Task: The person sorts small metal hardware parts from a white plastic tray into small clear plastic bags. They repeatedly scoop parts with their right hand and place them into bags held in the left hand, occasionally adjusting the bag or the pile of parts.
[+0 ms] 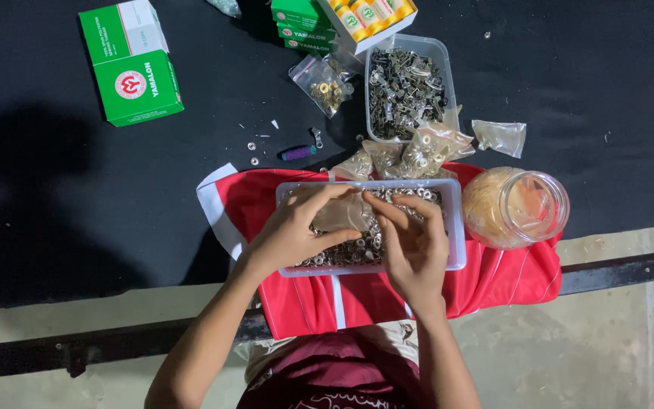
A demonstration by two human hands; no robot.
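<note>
**K:** Looking at the head view: both hands over the clear rectangular tray (454, 227) of small silver metal rings, which sits on a red garment (509, 280) at the near edge of the black table (54, 189). Left hand (289, 231) and right hand (412, 242) meet on a small clear plastic bag (344, 214) held just above the rings.

**R:** Progress?

**K:** My read is mid-run on bagging. Several small bags (425, 148) with contents already lie just behind the tray, one more with brass-coloured rings (325, 87) further back, and one flat bag (499, 136) off to the right. The tray is full, so plenty is left. How full the bag in hand is, I can't tell; it's translucent and half covered by fingers.

**R:** Grip?

**K:** Left hand: fingers curled, thumb and forefinger pinched shut on the bag's left side. Right hand: fingertips drawn together on the bag's right edge near its mouth, nothing else held. Neither palm touches the tray rim as far as I can see.

**R:** Surroundings?

**K:** A clear round jar (520, 208) lies on its side just right of the tray. A second tub (406, 83) of darker metal hardware stands behind. A green box (130, 64) is far left, well apart.
</note>
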